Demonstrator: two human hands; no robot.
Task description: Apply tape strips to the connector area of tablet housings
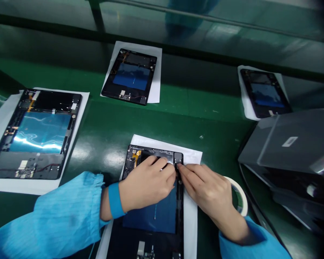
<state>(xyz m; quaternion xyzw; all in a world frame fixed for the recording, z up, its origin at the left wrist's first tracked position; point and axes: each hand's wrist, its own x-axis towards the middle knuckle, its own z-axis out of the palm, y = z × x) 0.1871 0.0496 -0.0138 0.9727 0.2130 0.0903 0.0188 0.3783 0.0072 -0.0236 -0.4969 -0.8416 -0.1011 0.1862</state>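
Observation:
In front of me an opened tablet (pixel 151 235) lies on a white paper sheet (pixel 192 155), its blue battery area and circuit parts exposed. My left hand (pixel 148 181), with a blue band at the wrist, reaches across its upper part with fingers curled down; whatever they grip is hidden under them. At the tablet's upper right edge, my right hand (pixel 209 187) has thumb and fingers pinched together. Anything between those fingertips is too small to name. The hands are close but apart. A roll of tape (pixel 241 198) is partly hidden behind the right hand.
More opened tablets lie on paper sheets: one at the left (pixel 40 131), one at the back (pixel 132 75), another at the back right (pixel 266 91). Grey trays or panels (pixel 294 144) stand at the right. A rail (pixel 178 12) crosses behind the green bench (pixel 178 115).

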